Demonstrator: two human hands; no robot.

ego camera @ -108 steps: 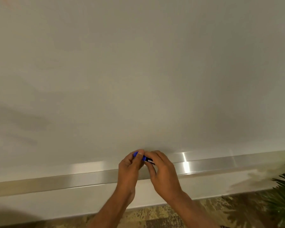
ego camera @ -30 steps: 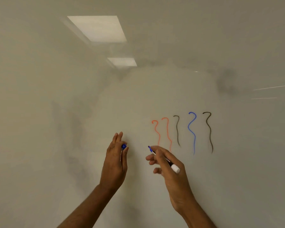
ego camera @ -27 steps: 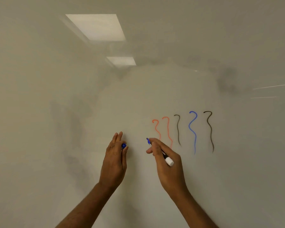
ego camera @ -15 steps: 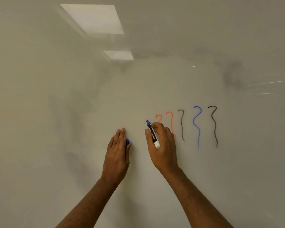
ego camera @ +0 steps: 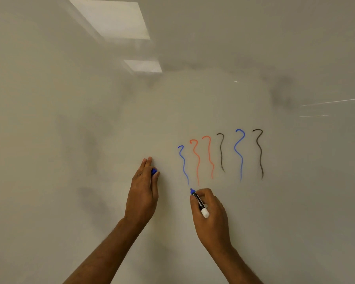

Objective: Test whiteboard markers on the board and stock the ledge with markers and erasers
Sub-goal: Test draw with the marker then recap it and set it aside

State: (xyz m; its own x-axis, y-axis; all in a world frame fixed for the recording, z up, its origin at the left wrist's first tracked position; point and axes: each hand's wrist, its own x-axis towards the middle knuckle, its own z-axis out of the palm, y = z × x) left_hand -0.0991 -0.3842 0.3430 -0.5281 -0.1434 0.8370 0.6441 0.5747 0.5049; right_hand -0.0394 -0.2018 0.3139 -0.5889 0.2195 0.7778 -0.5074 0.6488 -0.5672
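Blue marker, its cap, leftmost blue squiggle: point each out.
blue marker [ego camera: 198, 201], head view, middle of the black barrel.
cap [ego camera: 154, 171], head view, its exposed blue end.
leftmost blue squiggle [ego camera: 184, 165], head view, middle of the stroke.

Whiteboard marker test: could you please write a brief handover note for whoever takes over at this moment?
Left hand pinches the blue cap, fingers straight, by the whiteboard.
Right hand grips the uncapped blue marker, tip just below the leftmost blue squiggle.
Done: six test squiggles drawn, two blue, two orange, two dark.
Left: recap the marker; stock the ledge, which is out of view, as are the erasers.
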